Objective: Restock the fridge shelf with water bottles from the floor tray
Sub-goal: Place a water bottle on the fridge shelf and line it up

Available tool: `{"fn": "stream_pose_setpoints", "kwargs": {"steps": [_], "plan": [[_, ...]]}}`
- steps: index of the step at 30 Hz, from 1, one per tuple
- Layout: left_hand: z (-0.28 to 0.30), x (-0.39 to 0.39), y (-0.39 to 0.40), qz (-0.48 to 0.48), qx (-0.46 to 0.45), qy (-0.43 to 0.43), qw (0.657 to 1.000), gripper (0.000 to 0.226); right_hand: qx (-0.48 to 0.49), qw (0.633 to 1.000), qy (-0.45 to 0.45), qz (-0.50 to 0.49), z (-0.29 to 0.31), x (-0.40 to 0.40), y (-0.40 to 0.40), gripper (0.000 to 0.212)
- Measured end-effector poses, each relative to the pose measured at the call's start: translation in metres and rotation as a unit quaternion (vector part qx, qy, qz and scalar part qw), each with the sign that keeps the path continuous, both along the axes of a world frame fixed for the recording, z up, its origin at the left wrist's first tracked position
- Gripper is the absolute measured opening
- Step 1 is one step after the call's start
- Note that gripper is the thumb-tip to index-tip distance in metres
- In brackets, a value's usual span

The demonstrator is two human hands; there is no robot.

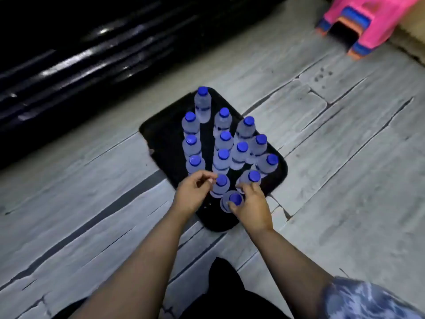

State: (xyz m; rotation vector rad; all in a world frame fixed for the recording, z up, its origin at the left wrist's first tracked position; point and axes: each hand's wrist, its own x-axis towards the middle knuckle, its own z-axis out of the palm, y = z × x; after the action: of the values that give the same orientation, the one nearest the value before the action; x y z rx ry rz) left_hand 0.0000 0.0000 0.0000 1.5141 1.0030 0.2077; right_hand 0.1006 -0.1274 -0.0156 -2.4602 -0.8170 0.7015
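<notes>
A black tray (161,137) lies on the floor with several small clear water bottles standing upright on it, each with a blue cap. My right hand (251,206) curls its fingers and thumb round the nearest bottle (234,199) at the tray's near end. My left hand (193,194) hovers beside another bottle (221,183), fingers loosely curled next to its cap; whether they touch it is unclear. The fridge shelf is out of view.
The floor (333,157) is grey stone-pattern tile. A dark, glossy ribbed surface (80,54) runs along the upper left behind the tray. A stack of pink, blue and orange plastic stools (365,24) sits at the top right. My dark-clothed knees (225,293) are at the bottom.
</notes>
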Motion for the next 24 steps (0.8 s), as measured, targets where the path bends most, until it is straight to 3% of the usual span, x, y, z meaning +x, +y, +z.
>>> {"fn": "stream_pose_setpoints", "kwargs": {"steps": [7,13,16,20,24], "plan": [[-0.01,0.021,0.004,-0.027,0.006,-0.044,0.999,0.022,0.018,1.0,-0.005,0.009,-0.015,0.0,0.003,0.03],[0.016,0.019,0.002,-0.086,0.017,-0.017,0.996,0.037,0.052,0.998,-0.002,-0.025,0.025,0.001,-0.002,0.022],[0.045,0.015,0.004,-0.168,0.063,0.027,0.983,0.054,0.079,0.995,-0.011,-0.055,0.073,-0.002,-0.003,0.019],[0.117,0.013,0.001,-0.301,0.053,0.06,0.95,0.075,0.134,0.989,-0.013,-0.064,0.167,0.0,0.01,0.015],[0.232,0.021,0.002,-0.231,0.037,-0.011,0.972,0.062,0.185,0.98,-0.012,-0.067,0.286,0.006,0.036,0.017]]}}
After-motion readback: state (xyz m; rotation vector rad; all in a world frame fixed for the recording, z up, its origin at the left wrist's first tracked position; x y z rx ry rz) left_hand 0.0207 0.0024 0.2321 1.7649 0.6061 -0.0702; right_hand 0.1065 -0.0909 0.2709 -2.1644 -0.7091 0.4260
